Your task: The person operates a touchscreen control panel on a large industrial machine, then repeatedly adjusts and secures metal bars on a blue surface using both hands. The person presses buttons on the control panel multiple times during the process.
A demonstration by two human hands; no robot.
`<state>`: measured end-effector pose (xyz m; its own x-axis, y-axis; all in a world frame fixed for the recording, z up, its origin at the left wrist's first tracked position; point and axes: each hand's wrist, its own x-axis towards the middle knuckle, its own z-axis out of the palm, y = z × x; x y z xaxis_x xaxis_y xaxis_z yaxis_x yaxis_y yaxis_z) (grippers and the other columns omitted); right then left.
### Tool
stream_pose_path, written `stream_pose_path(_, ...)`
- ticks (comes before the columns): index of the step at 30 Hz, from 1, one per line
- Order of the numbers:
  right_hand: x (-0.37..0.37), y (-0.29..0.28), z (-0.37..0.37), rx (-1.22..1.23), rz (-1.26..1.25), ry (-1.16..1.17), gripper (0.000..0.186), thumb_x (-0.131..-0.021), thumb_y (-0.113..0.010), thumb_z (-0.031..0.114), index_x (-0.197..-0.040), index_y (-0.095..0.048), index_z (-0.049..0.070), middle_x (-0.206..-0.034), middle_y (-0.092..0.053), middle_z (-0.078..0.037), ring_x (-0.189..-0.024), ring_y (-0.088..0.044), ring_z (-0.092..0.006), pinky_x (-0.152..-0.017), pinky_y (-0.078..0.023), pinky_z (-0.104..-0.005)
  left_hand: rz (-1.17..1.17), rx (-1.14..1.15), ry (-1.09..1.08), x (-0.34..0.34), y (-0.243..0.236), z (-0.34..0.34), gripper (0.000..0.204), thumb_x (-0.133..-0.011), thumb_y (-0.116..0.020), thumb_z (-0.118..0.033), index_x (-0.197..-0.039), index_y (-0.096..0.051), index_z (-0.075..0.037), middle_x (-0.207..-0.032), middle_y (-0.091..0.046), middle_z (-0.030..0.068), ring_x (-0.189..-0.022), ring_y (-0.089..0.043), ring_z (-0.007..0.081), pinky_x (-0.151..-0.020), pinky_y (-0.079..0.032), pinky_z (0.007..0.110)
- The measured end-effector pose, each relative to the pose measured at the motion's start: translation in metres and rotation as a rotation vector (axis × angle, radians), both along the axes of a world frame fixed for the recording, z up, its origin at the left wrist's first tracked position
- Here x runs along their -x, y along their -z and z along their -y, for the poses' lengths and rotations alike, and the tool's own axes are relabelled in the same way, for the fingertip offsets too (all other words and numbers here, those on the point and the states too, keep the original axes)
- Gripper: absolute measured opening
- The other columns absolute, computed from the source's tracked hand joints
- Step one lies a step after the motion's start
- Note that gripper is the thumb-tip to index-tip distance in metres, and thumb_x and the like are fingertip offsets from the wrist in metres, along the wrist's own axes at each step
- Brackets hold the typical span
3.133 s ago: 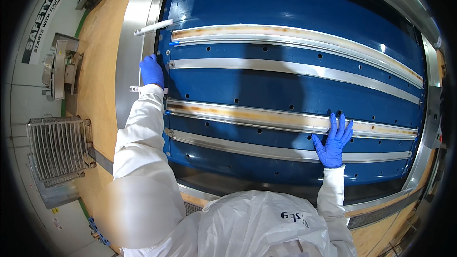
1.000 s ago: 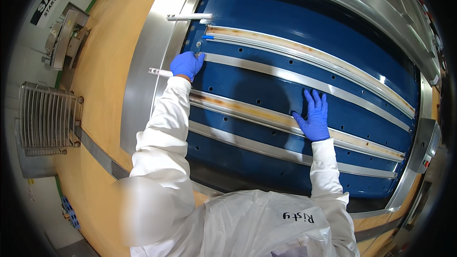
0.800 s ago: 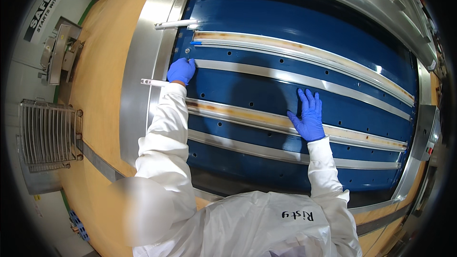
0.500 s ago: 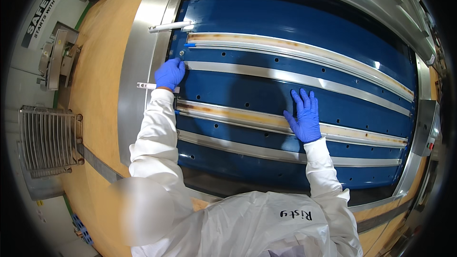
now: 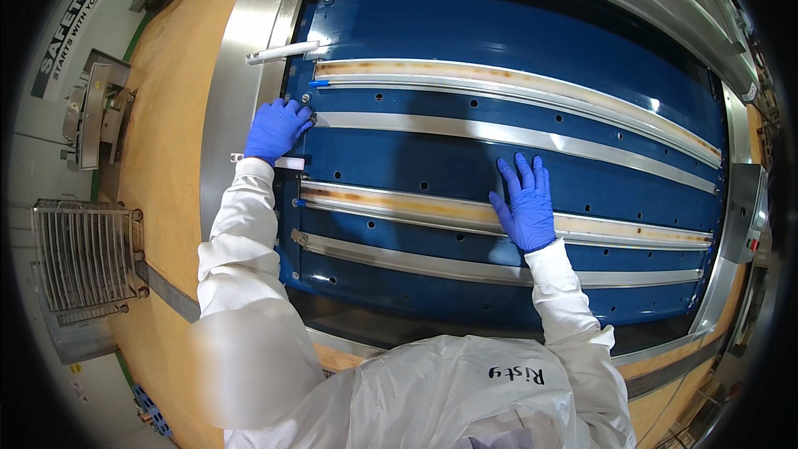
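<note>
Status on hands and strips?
Left hand at left end of upper plain strip. Right hand open over lower stained bar, contact unclear. White tab partly hidden.

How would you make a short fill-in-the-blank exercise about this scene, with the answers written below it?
1. The left hand is at the ____ end of a plain metal strip.
2. The right hand is covered by a ____.
3. Both sleeves are ____ in colour.
4. On the blue panel, brown-stained bars number ____.

Missing words: left; glove; white; two.
</note>
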<state>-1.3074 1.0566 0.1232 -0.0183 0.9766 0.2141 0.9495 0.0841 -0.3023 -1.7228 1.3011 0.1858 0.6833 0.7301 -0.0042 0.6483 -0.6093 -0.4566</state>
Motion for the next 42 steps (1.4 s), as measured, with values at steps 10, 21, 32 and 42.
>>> stream_pose_path(10, 0.001, -0.003, 0.000, -0.004, -0.005, -0.003, 0.059, -0.090, -0.063, 0.033, -0.142, -0.046, 0.011, -0.141, -0.042, -0.024, -0.132, -0.033, -0.0543, -0.110, -0.028, -0.0587, 0.897, 0.261, -0.280, 0.018, 0.036, 0.000, 0.023, -0.095, -0.059, -0.029, -0.099, -0.067, -0.008, -0.095, -0.067, 0.0137, -0.086, -0.065, 0.0320, -0.077, -0.052, 0.042)
stream_pose_path(21, 0.003, -0.002, -0.001, -0.010, -0.010, 0.003, 0.063, -0.089, -0.064, 0.033, -0.145, -0.043, 0.012, -0.142, -0.043, -0.025, -0.131, -0.034, -0.0541, -0.111, -0.028, -0.0574, 0.625, 0.264, -0.278, 0.005, 0.029, 0.011, 0.028, -0.089, -0.067, -0.015, -0.116, -0.067, -0.012, -0.101, -0.063, 0.0115, -0.091, -0.063, 0.0327, -0.081, -0.053, 0.041)
stream_pose_path(32, 0.004, -0.004, -0.001, -0.014, -0.014, -0.004, 0.063, -0.090, -0.063, 0.034, -0.145, -0.042, 0.012, -0.141, -0.043, -0.025, -0.131, -0.035, -0.0541, -0.111, -0.027, -0.0572, 0.681, 0.270, -0.215, 0.012, 0.038, 0.007, 0.027, -0.088, -0.064, -0.010, -0.115, -0.069, -0.014, -0.101, -0.066, 0.0117, -0.094, -0.063, 0.0337, -0.082, -0.052, 0.041)
stream_pose_path(42, 0.005, -0.004, -0.002, -0.034, 0.001, -0.008, 0.061, -0.091, -0.062, 0.034, -0.144, -0.044, 0.011, -0.140, -0.044, -0.025, -0.131, -0.035, -0.0532, -0.111, -0.027, -0.0565, 1.072, 0.258, -0.355, 0.006, 0.049, 0.010, 0.029, -0.087, -0.069, -0.022, -0.111, -0.069, -0.006, -0.098, -0.067, 0.0157, -0.088, -0.065, 0.0335, -0.079, -0.052, 0.040)
